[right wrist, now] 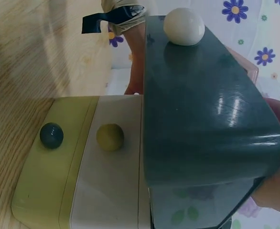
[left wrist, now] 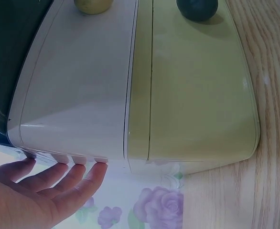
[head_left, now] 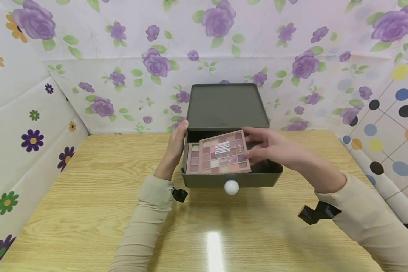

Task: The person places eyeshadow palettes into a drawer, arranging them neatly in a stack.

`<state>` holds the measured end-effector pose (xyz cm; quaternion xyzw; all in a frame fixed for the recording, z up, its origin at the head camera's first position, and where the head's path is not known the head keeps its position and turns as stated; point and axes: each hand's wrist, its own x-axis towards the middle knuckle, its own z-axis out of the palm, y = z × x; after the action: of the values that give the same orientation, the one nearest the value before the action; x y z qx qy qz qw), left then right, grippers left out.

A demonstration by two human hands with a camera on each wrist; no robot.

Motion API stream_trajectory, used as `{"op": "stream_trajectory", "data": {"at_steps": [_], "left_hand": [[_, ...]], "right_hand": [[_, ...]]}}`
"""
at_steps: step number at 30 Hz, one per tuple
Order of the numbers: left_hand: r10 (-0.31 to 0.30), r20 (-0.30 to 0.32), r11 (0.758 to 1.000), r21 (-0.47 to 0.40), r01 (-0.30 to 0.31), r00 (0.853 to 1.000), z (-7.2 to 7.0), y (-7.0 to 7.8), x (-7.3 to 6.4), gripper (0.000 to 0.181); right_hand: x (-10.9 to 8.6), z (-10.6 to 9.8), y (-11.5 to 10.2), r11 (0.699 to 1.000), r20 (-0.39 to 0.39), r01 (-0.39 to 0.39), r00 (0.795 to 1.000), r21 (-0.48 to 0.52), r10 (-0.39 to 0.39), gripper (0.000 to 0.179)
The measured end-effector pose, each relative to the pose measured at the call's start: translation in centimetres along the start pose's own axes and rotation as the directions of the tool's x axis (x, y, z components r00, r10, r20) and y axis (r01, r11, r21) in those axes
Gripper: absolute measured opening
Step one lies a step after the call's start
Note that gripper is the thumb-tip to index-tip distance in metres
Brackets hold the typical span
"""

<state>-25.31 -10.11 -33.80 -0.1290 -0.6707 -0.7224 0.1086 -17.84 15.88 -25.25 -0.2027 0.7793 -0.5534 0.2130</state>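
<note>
A small drawer unit [head_left: 227,105] stands against the back wall, its dark green top drawer [head_left: 258,180] pulled out by a white knob side [head_left: 231,187] facing me. My right hand [head_left: 275,147] pinches the right edge of a pink eyeshadow palette [head_left: 224,155], thumb on its face. The palette lies tilted over the drawer, overlapping a second palette [head_left: 193,158] at the drawer's left. With fingers extended, my left hand [head_left: 174,149] rests along the unit's left side; in the left wrist view its fingertips touch the side by the white middle drawer [left wrist: 78,86].
A yellow-green bottom drawer [left wrist: 197,95] sits closed beneath the white one. The unit stands on a wood-grain table [head_left: 105,196]. Flowered sheeting [head_left: 156,94] rises right behind it, with patterned side walls left and right.
</note>
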Motion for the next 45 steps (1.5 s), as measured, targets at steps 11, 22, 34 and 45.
{"op": "stream_trajectory", "data": {"at_steps": [11, 22, 34, 45], "left_hand": [[-0.007, -0.005, 1.000, 0.006, 0.007, 1.000, 0.0, 0.0, -0.2, 0.031], [0.000, 0.005, 1.000, 0.031, 0.000, 1.000, -0.1, -0.1, 0.0, 0.030], [0.004, 0.025, 0.999, 0.033, -0.005, 1.000, -0.2, -0.1, -0.1, 0.033], [-0.036, -0.005, 0.998, 0.058, 0.036, 0.999, -0.1, 0.0, -0.3, 0.041]], "right_hand": [[1.4, 1.6, -0.1, 0.995, -0.013, -0.002, 1.000, -0.096, 0.001, 0.078], [2.1, 2.1, 0.2, 0.965, 0.008, 0.012, 1.000, -0.263, -0.010, 0.075], [1.4, 2.3, 0.1, 0.884, 0.008, 0.068, 0.997, -0.462, -0.073, 0.075], [-1.7, 2.7, 0.1, 0.752, -0.091, 0.237, 0.926, -0.616, -0.367, 0.048]]}}
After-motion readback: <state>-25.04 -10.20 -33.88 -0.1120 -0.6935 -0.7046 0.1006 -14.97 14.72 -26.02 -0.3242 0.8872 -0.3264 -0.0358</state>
